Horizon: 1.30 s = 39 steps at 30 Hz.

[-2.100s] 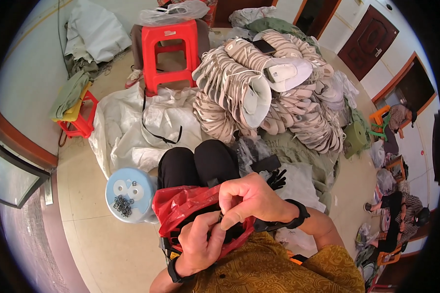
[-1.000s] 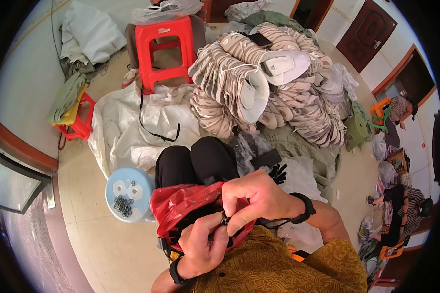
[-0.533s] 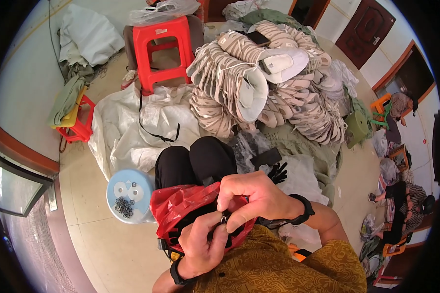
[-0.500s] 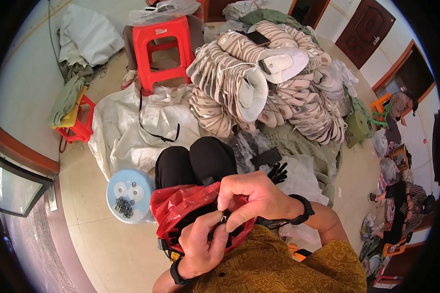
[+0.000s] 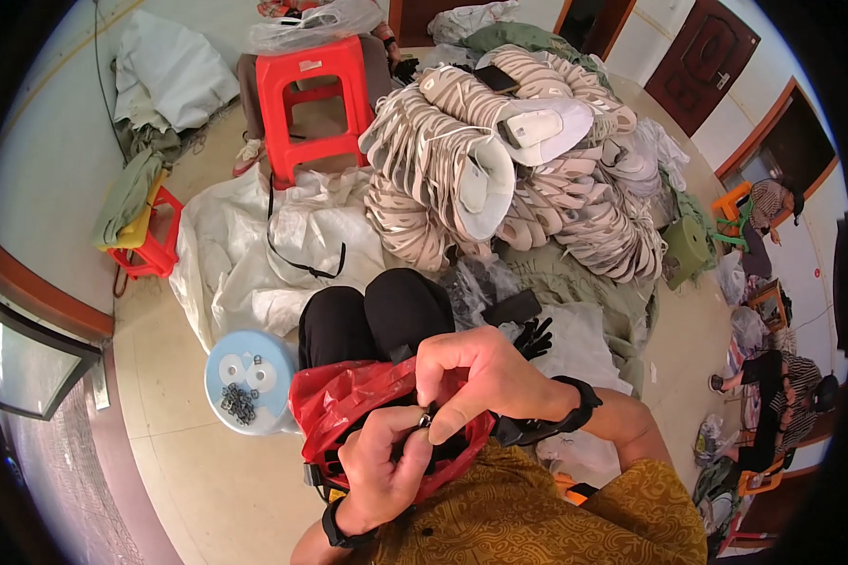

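A red plastic bag [image 5: 349, 400] lies in my lap over a dark strap piece. My left hand [image 5: 382, 461] grips the dark piece from below, thumb up. My right hand [image 5: 485, 377] reaches over it, and its thumb and forefinger pinch a small metal ring [image 5: 425, 421] against the dark piece. Both wrists wear black bands. My knees in black trousers [image 5: 377, 315] are just beyond the bag.
A pale blue round lid [image 5: 245, 372] with several small metal rings sits on the floor at my left. Ahead is a big heap of beige woven straps [image 5: 499, 160], a white sack [image 5: 264, 250], a red stool [image 5: 316, 99]. People sit at the far right [image 5: 773, 386].
My hands stay together over the red bag; the right fingers have shifted slightly on the small metal ring. The view has tilted a little.
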Each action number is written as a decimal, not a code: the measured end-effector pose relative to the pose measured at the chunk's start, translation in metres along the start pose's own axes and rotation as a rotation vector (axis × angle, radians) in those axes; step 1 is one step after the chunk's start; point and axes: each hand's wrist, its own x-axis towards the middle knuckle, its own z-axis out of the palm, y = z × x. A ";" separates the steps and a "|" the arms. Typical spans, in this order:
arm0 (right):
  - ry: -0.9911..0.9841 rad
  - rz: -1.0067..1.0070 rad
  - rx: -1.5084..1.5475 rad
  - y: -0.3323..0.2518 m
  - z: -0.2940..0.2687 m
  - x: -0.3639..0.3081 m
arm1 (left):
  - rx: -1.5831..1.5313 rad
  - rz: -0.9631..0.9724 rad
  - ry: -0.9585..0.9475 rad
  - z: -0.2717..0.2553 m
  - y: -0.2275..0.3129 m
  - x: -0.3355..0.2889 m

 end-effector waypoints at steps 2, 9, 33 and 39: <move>0.007 -0.036 -0.028 0.003 0.000 0.000 | -0.029 0.005 0.003 0.001 -0.002 0.000; -0.023 -0.039 -0.031 0.003 -0.005 -0.001 | -0.116 -0.120 -0.149 -0.008 -0.002 0.006; -0.017 0.197 0.622 0.020 0.005 -0.005 | -0.773 -0.277 -0.309 -0.011 -0.018 -0.008; 0.074 0.062 0.230 0.017 0.006 -0.006 | -0.252 -0.236 -0.351 -0.017 -0.014 -0.003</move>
